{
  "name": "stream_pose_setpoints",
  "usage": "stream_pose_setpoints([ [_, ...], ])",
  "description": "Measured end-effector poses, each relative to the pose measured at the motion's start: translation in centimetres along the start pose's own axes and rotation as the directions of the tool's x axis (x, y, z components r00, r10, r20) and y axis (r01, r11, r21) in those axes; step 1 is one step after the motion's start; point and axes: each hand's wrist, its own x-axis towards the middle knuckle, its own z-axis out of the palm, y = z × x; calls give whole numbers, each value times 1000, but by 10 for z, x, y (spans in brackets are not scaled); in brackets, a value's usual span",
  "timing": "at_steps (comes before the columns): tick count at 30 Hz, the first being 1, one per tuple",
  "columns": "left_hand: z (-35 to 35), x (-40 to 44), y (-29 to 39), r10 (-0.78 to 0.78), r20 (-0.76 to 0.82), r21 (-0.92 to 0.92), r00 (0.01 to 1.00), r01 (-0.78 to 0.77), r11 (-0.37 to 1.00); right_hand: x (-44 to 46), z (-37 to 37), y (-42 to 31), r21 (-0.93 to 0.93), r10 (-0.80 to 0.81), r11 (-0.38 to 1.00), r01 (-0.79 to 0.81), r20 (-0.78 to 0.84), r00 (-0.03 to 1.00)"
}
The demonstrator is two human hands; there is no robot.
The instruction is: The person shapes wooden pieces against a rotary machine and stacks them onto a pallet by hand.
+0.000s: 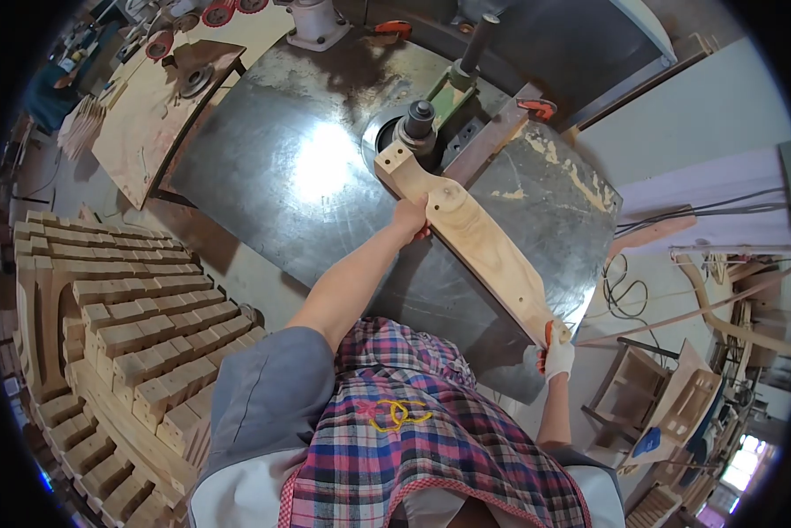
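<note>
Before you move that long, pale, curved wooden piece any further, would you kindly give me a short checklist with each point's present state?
1. Bare left hand on the long, pale, curved wooden piece: ok, near its middle bend.
2. Right hand, in a white and orange glove, on the piece's far end: ok.
3. Both hands apart from the upright, dark metal spindle: ok.
4. Spindle at a standstill: cannot tell from a still picture.
5. Piece flat on the broad grey metal table: cannot tell from above.
6. Hands gloved alike: not ok, the left is bare.
</note>
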Motion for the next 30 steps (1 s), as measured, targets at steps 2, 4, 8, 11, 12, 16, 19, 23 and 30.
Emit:
stream_pose_setpoints([
  [2, -4, -3, 3, 34, -47, 1, 998, -34, 999, -8, 6, -2, 11, -8, 1000, 8, 13, 1000],
  [4, -12, 2, 7, 47, -59, 9, 997, -46, 999, -17, 13, -4, 8, -15, 1000, 15, 33, 999],
  [8, -35, 16, 15, 86, -98, 52, 991, -81, 995, -37, 33, -3, 9, -23, 1000, 22, 99, 995],
  [11, -52, 27, 19, 106, -129, 58, 986, -99, 993, -45, 51, -1, 7, -28, 1000, 27, 133, 991],
  [12, -54, 27, 22, 114, -139, 58, 984, -107, 993, -45, 52, -5, 7, -33, 999, 32, 137, 990],
  [16, -60, 25, 21, 110, -152, -35, 982, -117, 993, -37, 49, -26, 1, -84, 996, 85, 150, 985],
  [19, -62, 23, 15, 95, -155, -95, 983, -111, 989, -20, 46, -40, -8, -53, 998, 55, 160, 986],
  [23, -69, 20, 13, 97, -181, -118, 979, -119, 986, -14, 46, -63, -81, -108, 989, 124, 178, 978],
  [30, -116, 23, 16, 157, -312, -83, 937, -192, 978, -13, 79, -111, -200, -239, 937, 287, 230, 943],
])
